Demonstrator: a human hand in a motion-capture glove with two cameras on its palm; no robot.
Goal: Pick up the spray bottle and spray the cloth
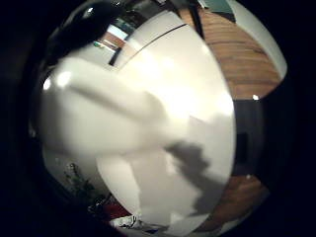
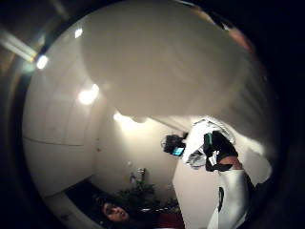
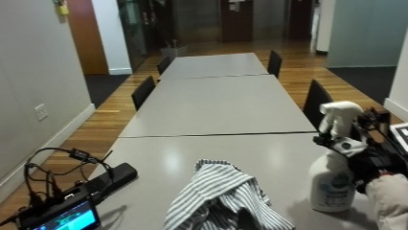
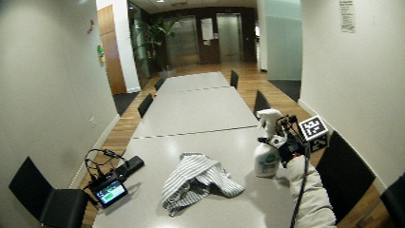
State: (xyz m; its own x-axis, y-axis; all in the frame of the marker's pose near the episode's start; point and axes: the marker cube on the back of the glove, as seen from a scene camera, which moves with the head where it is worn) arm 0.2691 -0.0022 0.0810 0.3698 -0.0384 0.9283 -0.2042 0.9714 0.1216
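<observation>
A white spray bottle with a white trigger head stands on the grey table at the near right. My gloved right hand is at its neck from the right and grips it just under the trigger. The bottle's base rests on the tabletop. The bottle fills both palm views, so it is close against the palm. A striped grey-and-white cloth lies bunched on the table to the left of the bottle, apart from it. In the wide view the cloth lies between the bottle and the table's left edge.
A small screen with cables and a black bar lie at the near left of the table. Black chairs stand along both long sides. More grey tables stretch away behind. A wall runs close on the right.
</observation>
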